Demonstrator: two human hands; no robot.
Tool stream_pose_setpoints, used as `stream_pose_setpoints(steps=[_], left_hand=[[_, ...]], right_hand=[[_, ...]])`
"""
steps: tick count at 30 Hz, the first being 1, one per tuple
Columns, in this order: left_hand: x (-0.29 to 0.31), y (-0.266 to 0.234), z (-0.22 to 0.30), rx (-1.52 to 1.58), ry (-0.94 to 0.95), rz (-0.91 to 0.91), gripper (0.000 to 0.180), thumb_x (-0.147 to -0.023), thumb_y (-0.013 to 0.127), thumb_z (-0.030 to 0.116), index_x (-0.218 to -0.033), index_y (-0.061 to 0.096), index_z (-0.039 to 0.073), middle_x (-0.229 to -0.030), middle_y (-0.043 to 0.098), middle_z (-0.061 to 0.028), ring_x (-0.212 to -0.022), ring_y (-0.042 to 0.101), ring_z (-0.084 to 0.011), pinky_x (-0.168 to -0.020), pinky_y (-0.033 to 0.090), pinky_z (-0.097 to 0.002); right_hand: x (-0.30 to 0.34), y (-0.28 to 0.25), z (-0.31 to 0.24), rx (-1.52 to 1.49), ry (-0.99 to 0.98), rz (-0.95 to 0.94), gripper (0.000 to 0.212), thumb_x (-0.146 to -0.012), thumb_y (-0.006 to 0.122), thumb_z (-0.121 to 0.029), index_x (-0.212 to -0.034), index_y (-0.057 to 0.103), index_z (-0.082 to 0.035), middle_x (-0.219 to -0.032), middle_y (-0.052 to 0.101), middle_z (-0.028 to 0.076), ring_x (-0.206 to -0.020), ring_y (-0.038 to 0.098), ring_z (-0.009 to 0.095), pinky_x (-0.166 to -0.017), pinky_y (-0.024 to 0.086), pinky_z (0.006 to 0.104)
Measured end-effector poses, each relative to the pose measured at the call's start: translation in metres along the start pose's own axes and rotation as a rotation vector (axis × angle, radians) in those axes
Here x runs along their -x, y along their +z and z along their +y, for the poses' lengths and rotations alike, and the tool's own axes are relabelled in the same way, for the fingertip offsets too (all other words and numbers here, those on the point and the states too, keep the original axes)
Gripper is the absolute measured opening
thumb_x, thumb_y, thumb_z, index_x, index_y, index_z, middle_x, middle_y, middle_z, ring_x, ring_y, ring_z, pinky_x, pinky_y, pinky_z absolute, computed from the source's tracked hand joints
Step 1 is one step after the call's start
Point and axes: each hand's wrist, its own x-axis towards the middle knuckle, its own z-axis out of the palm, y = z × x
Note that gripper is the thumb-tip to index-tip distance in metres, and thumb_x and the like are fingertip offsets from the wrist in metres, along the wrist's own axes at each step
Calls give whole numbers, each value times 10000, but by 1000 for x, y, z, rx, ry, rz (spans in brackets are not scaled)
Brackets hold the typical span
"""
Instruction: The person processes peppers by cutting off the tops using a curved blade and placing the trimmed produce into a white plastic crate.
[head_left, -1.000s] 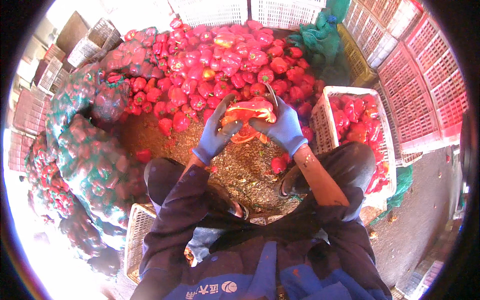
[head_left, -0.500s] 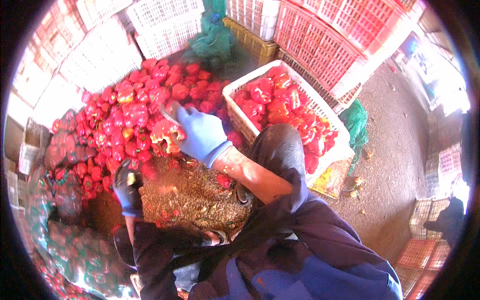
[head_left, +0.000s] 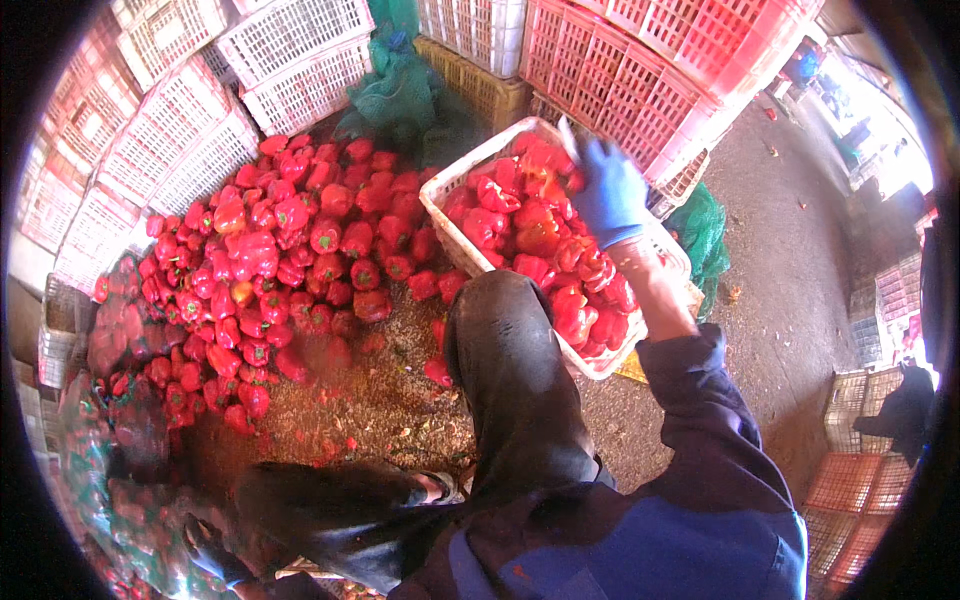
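My right hand (head_left: 610,190), in a blue glove with a dark coated palm, is over the far right side of a pale plastic crate (head_left: 447,215). Its fingers are closed on a knife (head_left: 568,138), whose thin pale blade points up and away. The crate holds many red bell peppers (head_left: 540,235), some of them cut open. Low at the left, my left hand (head_left: 207,550), gloved in the same way, hangs beside my leg near a green net sack (head_left: 140,510). Its fingers look apart, with nothing visible in them, though that area is dim.
A large heap of red bell peppers (head_left: 270,260) spreads over the floor at the left. Stacked white crates (head_left: 305,80) and pinkish crates (head_left: 620,85) stand behind. Green netting (head_left: 700,235) lies right of the filled crate. My bent knee (head_left: 505,310) is against its near side.
My right hand has moved from the heap to over the crate; the cut pepper it held is no longer visible there. My left hand has dropped down and back, away from the heap.
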Motion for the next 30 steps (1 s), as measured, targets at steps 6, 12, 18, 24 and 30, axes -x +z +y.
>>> stream_pose_setpoints(steps=[6,12,18,24,30], left_hand=[[66,-36,-36,-395,-293,158,332,-938,726,182,-1204,699,-14,-1200,708,-163,-1033,657,-266,-891,544,-371],[162,-79,-91,-785,-506,219,327,-932,747,203,-1182,709,-6,-1159,718,-147,-992,657,-233,-861,542,-343],[285,-95,-100,-1151,-735,178,324,-926,769,223,-1159,719,3,-1119,729,-130,-951,657,-199,-831,541,-315],[308,-101,-102,-682,-765,528,289,-892,823,221,-1065,736,6,-977,730,-76,-887,643,-157,-809,531,-285],[32,-39,-43,-298,-482,398,308,-987,696,169,-1197,698,-55,-1150,722,-136,-1047,661,-188,-901,539,-340]], right_hand=[[76,76,-19,-244,3,-604,915,-719,848,-582,-1496,518,-229,-1150,638,256,-1025,655,451,-890,545,526],[44,82,-8,-534,49,-748,670,-804,851,-459,-1339,661,-102,-1138,734,194,-993,713,280,-859,565,423],[69,151,-32,-143,-152,-381,540,-842,803,-473,-1173,687,-62,-998,707,195,-931,685,391,-804,571,490],[85,214,-19,-487,-68,-284,408,-857,833,-328,-1157,682,-96,-890,703,134,-815,705,277,-725,569,401],[96,228,-7,-825,241,-326,376,-924,767,-202,-1268,672,-83,-947,699,18,-782,601,121,-732,521,289]])
